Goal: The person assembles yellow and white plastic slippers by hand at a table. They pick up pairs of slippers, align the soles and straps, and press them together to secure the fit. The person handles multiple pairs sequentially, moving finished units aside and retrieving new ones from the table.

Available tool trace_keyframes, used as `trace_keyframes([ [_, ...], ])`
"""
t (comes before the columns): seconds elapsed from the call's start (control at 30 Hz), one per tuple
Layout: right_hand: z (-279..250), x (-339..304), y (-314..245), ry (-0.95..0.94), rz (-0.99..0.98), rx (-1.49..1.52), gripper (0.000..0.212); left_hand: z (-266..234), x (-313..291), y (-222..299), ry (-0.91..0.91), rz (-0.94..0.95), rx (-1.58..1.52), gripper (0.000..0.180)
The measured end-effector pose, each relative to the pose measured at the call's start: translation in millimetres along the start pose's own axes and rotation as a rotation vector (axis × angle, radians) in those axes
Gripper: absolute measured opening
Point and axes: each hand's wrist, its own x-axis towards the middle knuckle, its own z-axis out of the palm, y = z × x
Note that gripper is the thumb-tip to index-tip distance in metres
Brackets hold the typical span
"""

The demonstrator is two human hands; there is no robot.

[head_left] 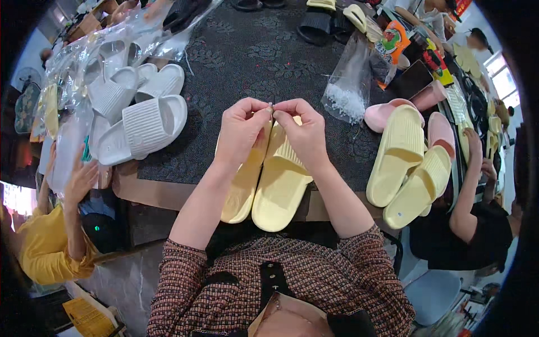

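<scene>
A pair of pale yellow slide sandals [281,194] lies side by side right in front of me, toes away, at the near edge of the table. Over their toe ends my left hand [245,132] and my right hand [301,132] meet, thumbs and forefingers pinched together. Something tiny shows between the fingertips, too small to name. My wrists partly cover the sandals' straps. Both hands are closed.
Grey slides [154,126] are piled at left beside clear plastic bags [112,50]. More yellow slides [396,157] and pink ones [441,132] lie at right, near a bag of small white pieces [345,101]. Co-workers sit at both sides; black slides [314,25] stand at the back.
</scene>
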Motion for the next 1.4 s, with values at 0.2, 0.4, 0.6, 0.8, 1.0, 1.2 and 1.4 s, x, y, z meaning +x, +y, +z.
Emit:
trace_keyframes([
  [0.2, -1.6, 0.2, -2.7, -0.012, -0.036, -0.048, 0.007, 1.4, 0.0, -0.1, 0.003, 0.051, 0.056, 0.006],
  [0.4, -2.4, 0.0, -2.7, -0.028, -0.027, -0.071, 0.007, 0.3, 2.1, -4.2, -0.009, 0.090, 0.068, 0.006],
  [0.6, -4.8, -0.6, 0.6, -0.045, -0.019, -0.092, 0.009, 0.4, 1.7, -6.5, -0.024, 0.100, 0.107, 0.005],
  [0.8, -3.8, -1.3, -1.0, -0.026, -0.023, -0.073, 0.008, -0.1, 0.9, -3.1, -0.019, 0.039, 0.026, 0.005],
  [1.0, -2.2, -0.7, 1.2, -0.001, -0.074, -0.067, 0.007, -1.6, 3.4, -6.4, -0.022, 0.040, 0.024, 0.005],
  [1.2, -2.5, -0.8, -1.8, -0.013, -0.064, -0.097, 0.007, -0.3, 3.7, -6.3, -0.017, 0.007, -0.037, 0.003],
  [1.4, -2.4, -1.3, -2.9, -0.013, -0.037, -0.083, 0.006, -1.6, 3.3, -6.5, -0.029, 0.009, -0.028, 0.003],
])
